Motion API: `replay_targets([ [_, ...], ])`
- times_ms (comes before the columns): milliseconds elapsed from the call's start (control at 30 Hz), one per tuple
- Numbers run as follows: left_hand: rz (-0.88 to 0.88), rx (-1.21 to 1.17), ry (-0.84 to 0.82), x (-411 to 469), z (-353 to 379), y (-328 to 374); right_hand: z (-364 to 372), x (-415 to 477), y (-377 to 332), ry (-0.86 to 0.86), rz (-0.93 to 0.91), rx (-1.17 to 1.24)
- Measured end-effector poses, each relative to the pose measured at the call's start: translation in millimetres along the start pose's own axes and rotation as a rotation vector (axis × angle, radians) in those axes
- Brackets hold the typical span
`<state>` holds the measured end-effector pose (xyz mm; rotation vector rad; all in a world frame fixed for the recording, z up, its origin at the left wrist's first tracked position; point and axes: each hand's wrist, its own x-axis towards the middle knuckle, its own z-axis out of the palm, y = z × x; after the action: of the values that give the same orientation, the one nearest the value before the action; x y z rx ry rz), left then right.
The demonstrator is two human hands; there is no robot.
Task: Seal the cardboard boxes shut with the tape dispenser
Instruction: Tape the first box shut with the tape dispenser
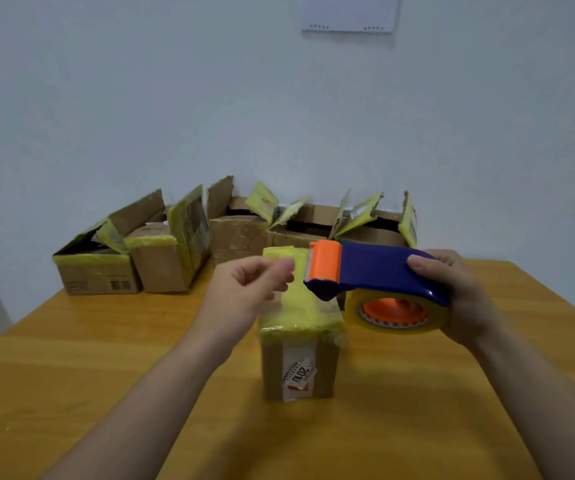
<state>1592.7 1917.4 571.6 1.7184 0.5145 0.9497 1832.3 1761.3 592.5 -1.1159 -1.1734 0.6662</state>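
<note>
Tape dispenser (376, 268), blue and orange with a yellowish roll, is gripped by the right hand (452, 292) just above the taped box (300, 320) at the middle of the wooden table (71, 358). The left hand (244, 289) curls its fingers beside the dispenser's orange end; whether they pinch tape is unclear. Open boxes (237, 233) line the wall.

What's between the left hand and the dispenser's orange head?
Head view: a narrow gap between left hand and tape dispenser, the box with its yellow-taped top behind; any tape strip is too blurred.
</note>
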Motion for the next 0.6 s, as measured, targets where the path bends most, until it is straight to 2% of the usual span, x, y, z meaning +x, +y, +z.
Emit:
replay_targets([
  [133,-0.268,-0.318,-0.105,0.3,1.7,15.4,6.0,2.5,-6.3,-0.054,-0.026,0.005],
  [267,-0.355,-0.658,-0.238,-4.3,0.5,17.3,11.5,5.7,-11.2,-0.104,-0.051,0.032],
  [433,-0.479,-0.954,-0.296,-10.9,1.5,11.2,18.7,6.2,-13.5,-0.159,-0.06,0.066],
  [533,-0.495,-1.023,-0.339,-15.8,2.3,9.4,21.4,6.2,-15.3,-0.176,-0.041,0.088],
  [600,-0.429,-0.896,-0.33,-13.2,-2.5,10.6,20.4,6.3,-17.3,-0.163,-0.029,0.085],
])
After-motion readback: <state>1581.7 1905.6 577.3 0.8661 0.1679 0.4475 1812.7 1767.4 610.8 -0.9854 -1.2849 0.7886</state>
